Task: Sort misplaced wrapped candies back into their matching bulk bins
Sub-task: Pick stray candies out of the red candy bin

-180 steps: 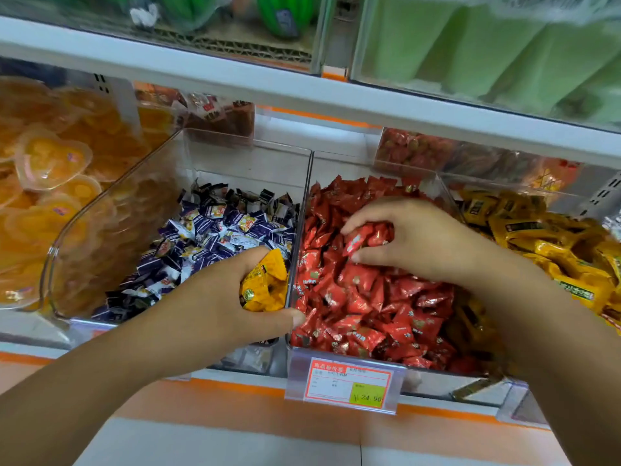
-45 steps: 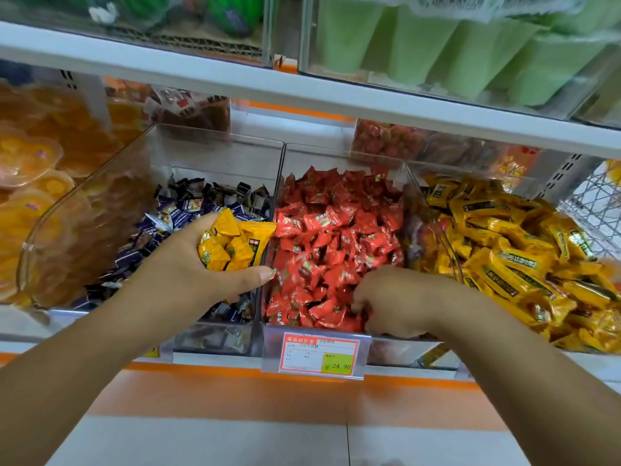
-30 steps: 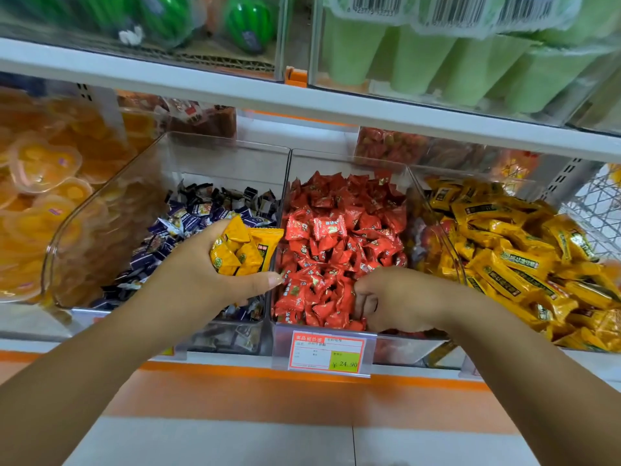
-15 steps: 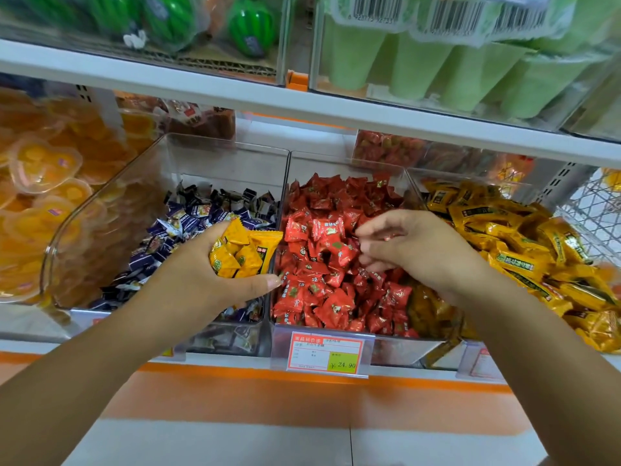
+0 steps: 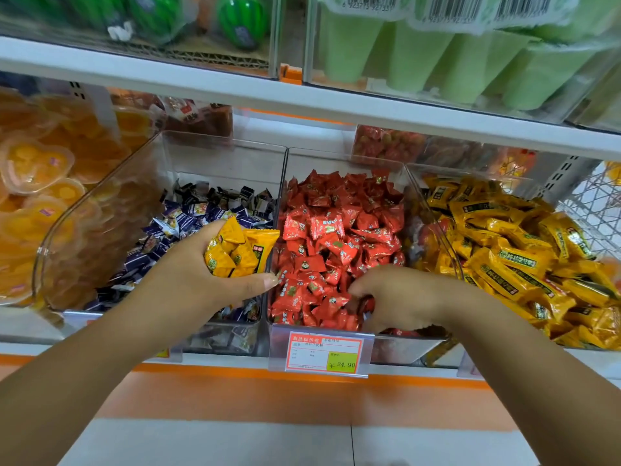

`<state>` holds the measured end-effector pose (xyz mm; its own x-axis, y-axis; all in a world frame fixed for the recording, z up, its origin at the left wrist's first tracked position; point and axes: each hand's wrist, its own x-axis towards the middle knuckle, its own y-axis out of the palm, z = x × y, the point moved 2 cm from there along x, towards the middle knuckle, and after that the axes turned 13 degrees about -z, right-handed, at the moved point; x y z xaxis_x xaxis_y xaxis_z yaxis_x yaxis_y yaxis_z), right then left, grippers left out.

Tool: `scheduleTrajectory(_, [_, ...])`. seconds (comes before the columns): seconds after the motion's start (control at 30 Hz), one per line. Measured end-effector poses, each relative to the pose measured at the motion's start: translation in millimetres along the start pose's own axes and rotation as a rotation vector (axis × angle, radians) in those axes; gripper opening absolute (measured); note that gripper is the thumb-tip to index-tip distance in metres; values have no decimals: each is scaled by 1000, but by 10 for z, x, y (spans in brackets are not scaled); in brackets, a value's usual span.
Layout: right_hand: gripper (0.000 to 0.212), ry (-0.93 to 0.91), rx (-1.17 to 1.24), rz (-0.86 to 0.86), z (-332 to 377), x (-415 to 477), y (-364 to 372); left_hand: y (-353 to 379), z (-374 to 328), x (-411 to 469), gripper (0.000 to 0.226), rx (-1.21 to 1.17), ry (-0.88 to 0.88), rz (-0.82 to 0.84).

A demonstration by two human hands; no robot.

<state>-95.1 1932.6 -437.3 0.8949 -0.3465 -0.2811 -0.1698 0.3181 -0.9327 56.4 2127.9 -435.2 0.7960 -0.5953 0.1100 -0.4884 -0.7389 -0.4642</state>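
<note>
- While the left hand (image 5: 198,280) is loaded with a clutch of small yellow wrapped candies (image 5: 235,253), none of that handful is back in a bin. I'd call the sort midway: strays partly collected, drop-off pending.
- Left hand: fingers and thumb curled round the yellow clutch. It's held over the divider between the two bins nearest it, with the forearm coming in low from the near left.
- Right hand (image 5: 400,297): knuckles up, fingers hooked down into the red foil-wrapped candies (image 5: 336,230) at the front of the clear plastic middle bin (image 5: 329,161) directly under it.
- Its fingertips are buried in the pile, so I can't tell whether it has a piece pinched or is only raking.
- Red pile around the right hand reads all red on top, with no yellow stray showing. Deeper layers are hidden.
- Behind the left hand: dark blue and white wrapped candies (image 5: 201,213) in their own clear bin. No obvious stray on top; the far pieces are too small to judge.
- Just outboard of the right hand: long yellow wrapped bars (image 5: 507,260) with green labels.
- Their colour and green mark resemble the handful, but the pieces in hand look shorter. Probable destination, not confirmed.
- Remaining, by my read: finish the dig under the right hand, then carry the yellow clutch across past the right hand and release it in the matching bin.
- Orange-bordered price tag (image 5: 324,353) hangs on the bin front just below the right hand.
</note>
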Motion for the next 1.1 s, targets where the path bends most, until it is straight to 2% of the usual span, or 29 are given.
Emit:
scheduleTrajectory(0.13, [29, 17, 208, -219, -30, -133, -278, 8, 4, 1, 64, 0, -38, 15])
scheduleTrajectory(0.23, [27, 34, 307, -298, -27, -163, -346, 6, -74, -35, 57, 7, -59, -4])
scheduleTrajectory(0.3, [20, 55, 355, -349, -8, -150, -364, -5, -95, -60, 70, 5, -53, -5])
scheduleTrajectory(0.4, [14, 99, 415, -451, 5, -133, -431, -31, -84, -82, 102, 11, -93, 13])
scheduleTrajectory(0.43, [14, 114, 425, -466, 5, -127, -453, -36, -75, -79, 102, 18, -103, 18])
scheduleTrajectory(0.5, [15, 146, 418, -469, 13, -116, -482, -40, -66, -73, 89, 21, -102, 35])
scheduleTrajectory(0.57, [14, 168, 391, -497, 56, -106, -506, -45, -50, -61, 97, 35, -90, 59])
scheduleTrajectory(0.63, [12, 147, 411, -624, 134, -83, -541, -40, -28, -49, 107, 57, -95, 70])
scheduleTrajectory(0.73, [11, 63, 620, -772, 357, 32, -574, -52, -76, -72, 109, 35, -105, 78])
scheduleTrajectory(0.87, [36, -116, 829, -597, 657, 277, -515, -39, -104, -90, 96, 38, -99, 21])
scheduleTrajectory(0.93, [34, -127, 823, -608, 672, 318, -522, -38, -91, -87, 92, 11, -106, 63])
scheduleTrajectory(1.03, [22, -103, 585, -678, 545, 240, -533, -40, -72, -74, 102, -7, -118, 79])
scheduleTrajectory(1.1, [21, -125, 302, -458, 452, 204, -388, -37, -84, -77, 93, -23, -110, 61])
